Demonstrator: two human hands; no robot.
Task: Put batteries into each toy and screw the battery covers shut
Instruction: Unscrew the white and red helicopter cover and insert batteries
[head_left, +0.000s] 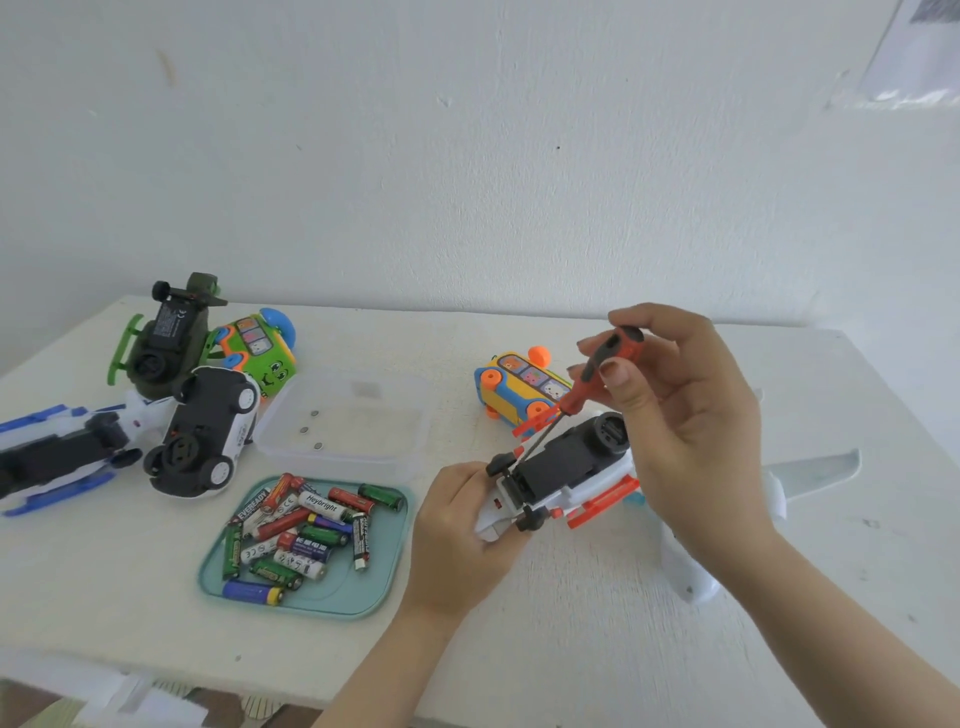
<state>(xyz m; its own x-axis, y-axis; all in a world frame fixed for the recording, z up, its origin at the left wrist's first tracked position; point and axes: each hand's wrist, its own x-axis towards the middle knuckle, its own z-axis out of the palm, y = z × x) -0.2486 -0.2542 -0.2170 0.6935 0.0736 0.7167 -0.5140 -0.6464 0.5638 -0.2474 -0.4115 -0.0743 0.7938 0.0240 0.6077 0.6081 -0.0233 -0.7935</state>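
Note:
A white and red toy helicopter (563, 475) lies upside down near the table's middle, its black underside up. My left hand (462, 525) grips its nose end. My right hand (680, 410) pinches the handle of a red and black screwdriver (582, 387), whose shaft slants down to the toy's underside by its front wheels. A teal tray (358, 592) holding several AA batteries (306, 525) sits to the left. A clear plastic box (395, 415) behind the tray holds three small round parts (310, 430).
At the left lie an upturned white car (202, 436), a blue and white toy (57, 457), a dark green helicopter (166, 338) and a green bus (260, 348). A yellow bus (519, 389) lies behind the red toy. A white plane (727, 525) rests under my right forearm.

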